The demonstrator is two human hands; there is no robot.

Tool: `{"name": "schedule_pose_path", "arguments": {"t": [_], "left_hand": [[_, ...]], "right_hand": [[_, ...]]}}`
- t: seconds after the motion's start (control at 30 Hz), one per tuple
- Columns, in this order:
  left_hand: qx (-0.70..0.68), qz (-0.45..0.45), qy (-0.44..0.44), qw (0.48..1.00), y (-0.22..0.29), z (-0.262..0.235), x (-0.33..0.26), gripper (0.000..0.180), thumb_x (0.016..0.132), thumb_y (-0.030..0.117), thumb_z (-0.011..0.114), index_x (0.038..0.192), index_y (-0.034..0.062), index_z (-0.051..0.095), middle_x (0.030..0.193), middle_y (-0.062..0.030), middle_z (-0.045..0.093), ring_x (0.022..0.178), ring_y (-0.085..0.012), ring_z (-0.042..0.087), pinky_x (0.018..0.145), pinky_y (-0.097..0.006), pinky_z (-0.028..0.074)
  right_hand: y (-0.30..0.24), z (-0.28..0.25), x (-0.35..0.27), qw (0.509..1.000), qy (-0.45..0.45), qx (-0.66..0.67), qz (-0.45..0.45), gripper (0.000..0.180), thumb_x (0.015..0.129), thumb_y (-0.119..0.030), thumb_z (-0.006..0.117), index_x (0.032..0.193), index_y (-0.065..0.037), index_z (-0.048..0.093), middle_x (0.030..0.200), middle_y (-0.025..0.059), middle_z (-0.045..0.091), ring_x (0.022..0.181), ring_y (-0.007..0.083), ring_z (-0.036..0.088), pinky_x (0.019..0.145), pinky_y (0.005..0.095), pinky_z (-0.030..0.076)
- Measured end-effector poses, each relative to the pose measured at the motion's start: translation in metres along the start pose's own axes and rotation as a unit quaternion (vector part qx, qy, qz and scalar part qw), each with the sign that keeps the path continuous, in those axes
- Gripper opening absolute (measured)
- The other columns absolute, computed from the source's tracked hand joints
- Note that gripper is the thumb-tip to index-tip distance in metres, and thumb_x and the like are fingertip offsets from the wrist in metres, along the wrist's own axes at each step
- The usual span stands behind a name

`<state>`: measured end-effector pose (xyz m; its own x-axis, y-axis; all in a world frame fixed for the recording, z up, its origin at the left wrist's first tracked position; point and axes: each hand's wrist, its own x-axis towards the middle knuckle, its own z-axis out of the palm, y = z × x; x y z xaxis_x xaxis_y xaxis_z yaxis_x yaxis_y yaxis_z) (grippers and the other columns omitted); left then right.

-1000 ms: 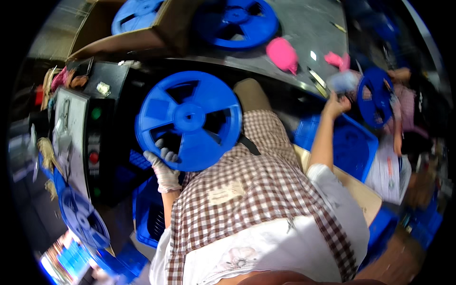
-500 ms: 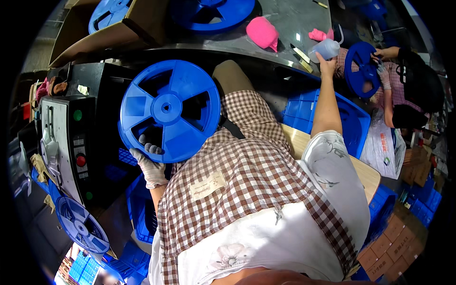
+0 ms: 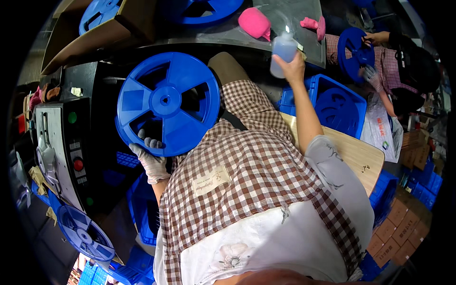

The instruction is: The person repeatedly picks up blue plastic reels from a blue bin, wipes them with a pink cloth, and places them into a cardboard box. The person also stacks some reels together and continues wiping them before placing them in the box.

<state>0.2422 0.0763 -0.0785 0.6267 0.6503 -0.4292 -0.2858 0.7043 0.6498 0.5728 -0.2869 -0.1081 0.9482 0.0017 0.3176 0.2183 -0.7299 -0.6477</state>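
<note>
My left hand [image 3: 151, 159], in a pale glove with grey fingertips, grips the lower left rim of a blue plastic reel [image 3: 183, 130]. The reel faces up over my lap, with openings around its hub. Bare, my right hand [image 3: 293, 66] is wrapped round a translucent squeeze bottle [image 3: 283, 50] with a thin nozzle, held upright off the front edge of the metal workbench [image 3: 304, 12]. A bright pink cloth bundle [image 3: 255, 23] lies on the bench beside the bottle.
Another blue reel [image 3: 202, 10] lies on the bench, next to a cardboard box [image 3: 133, 21] with a reel inside. A control box [image 3: 66, 147] with buttons stands left. Blue crates [image 3: 313, 90] flank me. At right, a co-worker's hands [image 3: 373, 76] hold a blue reel [image 3: 354, 54].
My right hand has lifted the bottle off the bench and brought it left, toward the reel. My left hand still holds the reel in nearly the same place.
</note>
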Motion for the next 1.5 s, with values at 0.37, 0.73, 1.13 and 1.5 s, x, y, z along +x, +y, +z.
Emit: {"name": "schedule_pose_path", "arguments": {"t": [0.37, 0.73, 1.13, 1.5], "left_hand": [[-0.020, -0.001, -0.015, 1.000, 0.001, -0.009, -0.009, 0.066, 0.084, 0.058, 0.057, 0.123, 0.0048, 0.048, 0.068, 0.0046, 0.040, 0.058, -0.0068, 0.042, 0.059, -0.018, 0.041], [-0.024, -0.011, -0.025, 0.999, -0.002, -0.012, 0.000, 0.072, 0.082, 0.058, 0.059, 0.125, 0.0032, 0.045, 0.067, 0.0052, 0.036, 0.056, -0.0060, 0.039, 0.056, -0.018, 0.039], [-0.001, -0.013, -0.001, 1.000, 0.000, -0.002, -0.001, 0.073, 0.078, 0.060, 0.062, 0.122, 0.0033, 0.047, 0.065, 0.0049, 0.037, 0.055, -0.0065, 0.040, 0.055, -0.019, 0.039], [-0.020, -0.007, -0.017, 1.000, 0.003, -0.017, 0.004, 0.070, 0.081, 0.063, 0.054, 0.120, 0.0055, 0.050, 0.075, -0.0018, 0.054, 0.064, -0.0152, 0.054, 0.060, -0.026, 0.049]], "right_hand": [[-0.024, 0.036, 0.001, 0.981, -0.083, -0.159, 0.074, 0.076, 0.064, -0.055, 0.074, 0.114, -0.005, 0.047, 0.110, 0.0198, 0.054, 0.100, 0.0384, 0.058, 0.080, 0.0491, 0.049], [-0.005, 0.000, -0.023, 0.978, -0.068, -0.171, 0.102, 0.075, 0.066, -0.052, 0.074, 0.119, -0.007, 0.046, 0.115, 0.0190, 0.053, 0.104, 0.0391, 0.056, 0.081, 0.0519, 0.047], [-0.021, 0.027, -0.003, 0.983, -0.080, -0.131, 0.098, 0.080, 0.064, -0.053, 0.076, 0.121, -0.006, 0.046, 0.119, 0.0206, 0.053, 0.109, 0.0391, 0.054, 0.085, 0.0510, 0.046], [0.102, -0.028, 0.098, 0.972, 0.218, -0.008, 0.091, 0.077, 0.057, -0.039, 0.085, 0.116, 0.001, 0.054, 0.112, 0.0229, 0.061, 0.107, 0.0366, 0.058, 0.093, 0.0423, 0.043]]}}
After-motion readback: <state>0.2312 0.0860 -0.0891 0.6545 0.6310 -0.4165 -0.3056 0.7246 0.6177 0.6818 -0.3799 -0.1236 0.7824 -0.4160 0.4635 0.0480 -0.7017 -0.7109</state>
